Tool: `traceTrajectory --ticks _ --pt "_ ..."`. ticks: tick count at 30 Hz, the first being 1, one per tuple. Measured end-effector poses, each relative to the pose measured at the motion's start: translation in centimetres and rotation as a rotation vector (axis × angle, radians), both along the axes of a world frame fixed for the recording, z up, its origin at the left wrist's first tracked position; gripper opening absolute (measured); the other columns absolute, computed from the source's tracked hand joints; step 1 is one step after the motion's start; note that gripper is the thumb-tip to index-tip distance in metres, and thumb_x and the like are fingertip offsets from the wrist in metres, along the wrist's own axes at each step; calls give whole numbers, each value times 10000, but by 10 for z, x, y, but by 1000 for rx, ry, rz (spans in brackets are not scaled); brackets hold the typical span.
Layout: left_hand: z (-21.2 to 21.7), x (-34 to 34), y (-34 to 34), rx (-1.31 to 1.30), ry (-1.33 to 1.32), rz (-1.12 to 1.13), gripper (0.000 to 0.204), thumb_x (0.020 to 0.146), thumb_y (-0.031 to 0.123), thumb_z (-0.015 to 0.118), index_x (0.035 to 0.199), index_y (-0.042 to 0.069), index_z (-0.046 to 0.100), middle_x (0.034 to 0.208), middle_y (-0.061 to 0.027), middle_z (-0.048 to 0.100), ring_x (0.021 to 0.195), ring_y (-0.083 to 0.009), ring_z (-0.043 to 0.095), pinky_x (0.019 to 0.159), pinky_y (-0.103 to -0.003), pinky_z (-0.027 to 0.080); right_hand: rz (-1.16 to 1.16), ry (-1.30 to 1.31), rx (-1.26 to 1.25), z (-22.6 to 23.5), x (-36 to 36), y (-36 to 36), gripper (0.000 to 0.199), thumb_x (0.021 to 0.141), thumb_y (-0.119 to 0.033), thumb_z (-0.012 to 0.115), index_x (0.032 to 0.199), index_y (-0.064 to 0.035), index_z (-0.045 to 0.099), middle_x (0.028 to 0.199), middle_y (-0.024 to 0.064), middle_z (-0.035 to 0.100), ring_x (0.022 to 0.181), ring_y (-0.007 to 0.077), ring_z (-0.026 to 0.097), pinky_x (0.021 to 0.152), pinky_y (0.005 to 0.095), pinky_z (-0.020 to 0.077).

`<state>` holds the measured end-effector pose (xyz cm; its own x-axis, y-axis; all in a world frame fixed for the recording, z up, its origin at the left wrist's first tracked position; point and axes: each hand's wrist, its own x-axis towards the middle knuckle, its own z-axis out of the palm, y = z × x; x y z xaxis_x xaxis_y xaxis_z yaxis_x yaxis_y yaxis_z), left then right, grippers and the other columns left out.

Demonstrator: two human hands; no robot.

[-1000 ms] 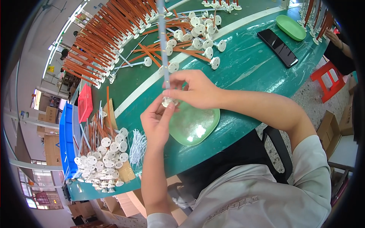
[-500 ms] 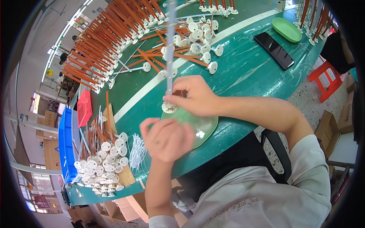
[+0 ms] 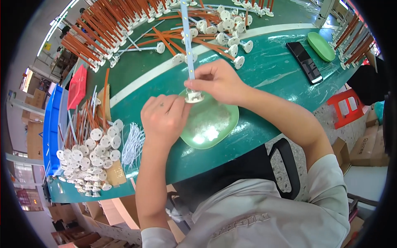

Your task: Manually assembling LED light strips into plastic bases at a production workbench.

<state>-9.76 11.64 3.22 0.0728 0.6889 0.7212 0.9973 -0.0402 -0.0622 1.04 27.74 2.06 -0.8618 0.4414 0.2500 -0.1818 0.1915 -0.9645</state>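
The right hand [image 3: 217, 80] is closed around a long white strip [image 3: 188, 39] with small bright dots along it, holding it upright over the near part of the green desk [image 3: 273, 78]. A round white base [image 3: 194, 98] sits at the strip's lower end, just above a pale green tray [image 3: 225, 128] that lies at the desk's near edge. The left hand [image 3: 163, 118] is curled, its fingertips [image 3: 184, 108] meeting the white base from the left; whether they grip it or only touch it cannot be told.

Toward the desk's near left corner lies a heap of orange rods with round white discs [image 3: 89, 153], with a bundle of thin white wires [image 3: 132, 142] just beside it. More such rods [image 3: 103, 29] crowd the far left part and the far edge. A black phone [image 3: 304, 62] and a green oval dish [image 3: 320, 46] lie toward the right edge, well apart from the hands. A red stool [image 3: 345, 109] stands on the floor to the right of the desk.
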Motion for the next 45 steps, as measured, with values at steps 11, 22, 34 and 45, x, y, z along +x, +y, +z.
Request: traceTrajectory --ticks 11,22,34,45 --pt "5 -4 0 -32 -58 -130 108 759 48 698 800 50 598 762 -56 601 641 -228 585 573 -338 440 68 -138 -88 20 7 9 241 862 -220 713 735 -16 695 655 -9 600 626 63 490 607 235 383" --pt "5 -23 -5 309 -918 90 267 949 99 527 689 36 523 648 -46 566 520 -112 538 494 -262 398 91 -81 -94 18 7 10 212 868 -195 710 764 -11 694 701 9 641 648 55 538 607 224 392" --pt "2 -28 -6 53 -1299 -276 94 869 11 661 961 -8 674 961 -52 649 821 -113 612 745 -254 490 167 54 -143 18 11 6 146 864 -136 717 862 10 707 776 35 672 729 72 601 672 238 474" --pt "6 -15 -6 -294 -1208 -384 103 787 12 694 890 -2 694 929 -64 673 821 -134 621 733 -268 489 179 -105 116 13 10 5 127 857 -119 710 863 8 708 797 19 655 731 72 589 667 247 470"
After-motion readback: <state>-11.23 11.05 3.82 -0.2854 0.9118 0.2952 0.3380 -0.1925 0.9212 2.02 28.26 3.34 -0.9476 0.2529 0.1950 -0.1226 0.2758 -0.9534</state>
